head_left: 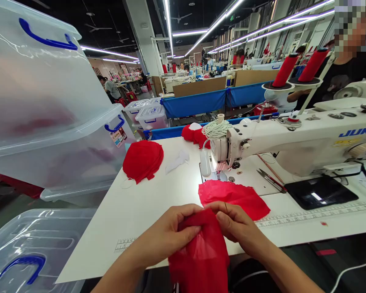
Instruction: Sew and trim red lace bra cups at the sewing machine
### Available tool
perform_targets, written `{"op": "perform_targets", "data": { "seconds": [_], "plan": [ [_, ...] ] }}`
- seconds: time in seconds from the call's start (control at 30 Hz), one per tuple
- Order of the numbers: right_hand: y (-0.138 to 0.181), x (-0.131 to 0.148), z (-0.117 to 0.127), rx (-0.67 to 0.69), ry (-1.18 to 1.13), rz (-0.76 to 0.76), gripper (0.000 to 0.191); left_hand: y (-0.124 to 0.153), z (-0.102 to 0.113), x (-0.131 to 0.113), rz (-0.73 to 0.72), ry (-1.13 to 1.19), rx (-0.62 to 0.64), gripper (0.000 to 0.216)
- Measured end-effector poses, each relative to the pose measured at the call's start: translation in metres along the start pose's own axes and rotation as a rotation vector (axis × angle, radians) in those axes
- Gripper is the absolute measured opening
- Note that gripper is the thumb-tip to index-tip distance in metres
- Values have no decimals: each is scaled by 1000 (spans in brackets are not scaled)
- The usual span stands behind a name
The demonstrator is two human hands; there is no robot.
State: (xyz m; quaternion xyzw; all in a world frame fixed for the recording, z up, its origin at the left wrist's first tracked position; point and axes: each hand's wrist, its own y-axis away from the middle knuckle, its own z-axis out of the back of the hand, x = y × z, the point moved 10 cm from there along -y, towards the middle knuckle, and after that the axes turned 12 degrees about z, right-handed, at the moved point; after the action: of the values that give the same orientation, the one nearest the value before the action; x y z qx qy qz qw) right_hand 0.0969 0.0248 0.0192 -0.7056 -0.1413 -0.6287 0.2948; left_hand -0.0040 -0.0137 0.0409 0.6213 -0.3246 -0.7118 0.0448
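My left hand [167, 236] and my right hand [236, 226] both pinch the top of a piece of red fabric [201, 256] that hangs down over the front edge of the white table [146, 207]. Just beyond my fingers, a second red fabric piece [233, 197] lies flat on the table in front of the needle of a white sewing machine [293, 140]. A pile of red fabric pieces [142, 160] sits further back on the left.
Clear plastic bins with blue handles [45, 114] stand stacked at the left, a lid [27, 244] below them. Scissors [271, 180] lie beside the machine. Red thread cones [299, 67] stand on it. A person in black [350, 69] sits behind. More red pieces [197, 135] lie near the machine head.
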Motion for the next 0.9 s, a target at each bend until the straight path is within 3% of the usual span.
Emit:
{"op": "perform_targets", "data": {
  "seconds": [0.07, 0.13, 0.23, 0.37, 0.5, 0.67, 0.9],
  "plan": [
    [-4, -11, 3, -10, -50, -110, 35, -10, 9, -5, -16, -2, -21, 25],
    [-5, -14, 21, -139, 6, -140, 35, -22, 18, -2, 3, 1, -32, 28],
    [-3, -13, 46, -307, 118, -87, 33, -36, 39, 12, 43, 13, -118, 28],
    [2, -14, 61, -395, 216, -30, 26, -45, 57, 24, -1, 57, -227, 26],
    [1, -17, 63, -387, 273, -17, 25, -45, 54, 22, -66, 108, -235, 27],
    [-4, -11, 55, -320, 318, 5, 27, -51, 32, 11, -50, 78, -155, 39],
    [-5, -4, 46, -265, 332, 41, 26, -69, 29, -13, -123, -84, -307, 31]
  ]
}}
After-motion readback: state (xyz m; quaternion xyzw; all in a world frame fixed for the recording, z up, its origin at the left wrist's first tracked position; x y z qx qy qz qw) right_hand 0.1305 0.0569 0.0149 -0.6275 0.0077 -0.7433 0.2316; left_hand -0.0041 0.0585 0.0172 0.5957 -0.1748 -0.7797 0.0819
